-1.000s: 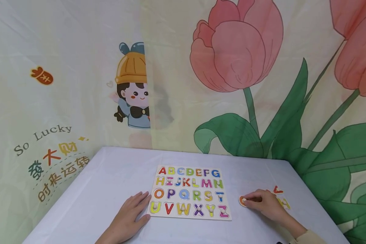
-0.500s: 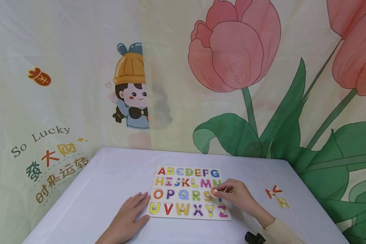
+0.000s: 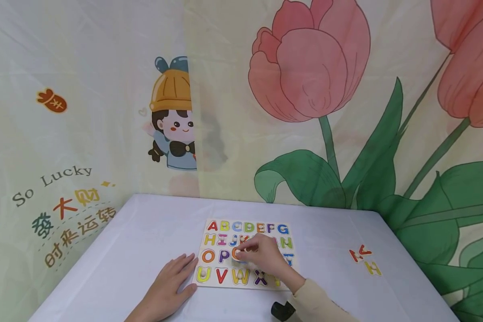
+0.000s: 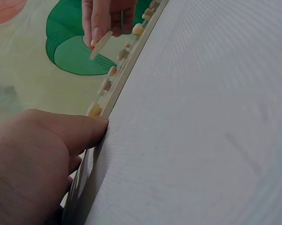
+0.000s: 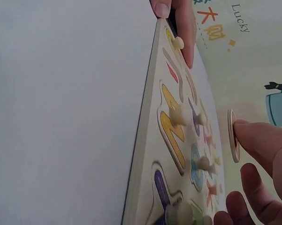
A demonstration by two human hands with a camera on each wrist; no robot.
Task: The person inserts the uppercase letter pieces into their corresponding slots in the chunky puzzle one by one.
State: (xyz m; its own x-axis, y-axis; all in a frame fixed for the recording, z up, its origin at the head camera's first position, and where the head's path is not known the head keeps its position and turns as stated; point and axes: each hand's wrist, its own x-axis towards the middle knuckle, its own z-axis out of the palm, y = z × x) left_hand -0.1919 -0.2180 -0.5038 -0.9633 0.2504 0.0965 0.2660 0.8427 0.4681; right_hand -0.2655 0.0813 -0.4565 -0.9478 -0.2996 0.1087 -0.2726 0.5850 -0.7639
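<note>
A white alphabet puzzle board (image 3: 214, 266) lies on the table, many of its coloured letters fitted with small knobs. My right hand (image 3: 263, 255) pinches an orange O puzzle piece (image 3: 235, 254) between thumb and fingers, over the third row near the Q. In the right wrist view the round O piece (image 5: 232, 136) is tilted on edge, raised off the board. My left hand (image 3: 165, 284) rests flat at the board's left edge, fingers extended. In the left wrist view its thumb (image 4: 87, 129) lies against that edge. The right hand covers several letters in the middle rows.
To the right of the board lie two red letter pieces (image 3: 360, 254) and a yellow H piece (image 3: 373, 268). White cloth (image 3: 145, 232) covers the table. A printed curtain (image 3: 225, 134) with tulips hangs behind its back edge. A black device (image 3: 282, 311) sits by the right wrist.
My right hand has carried the orange O piece leftward from beside the loose letters, across the board's right side to its middle. The left hand has stayed in place.
</note>
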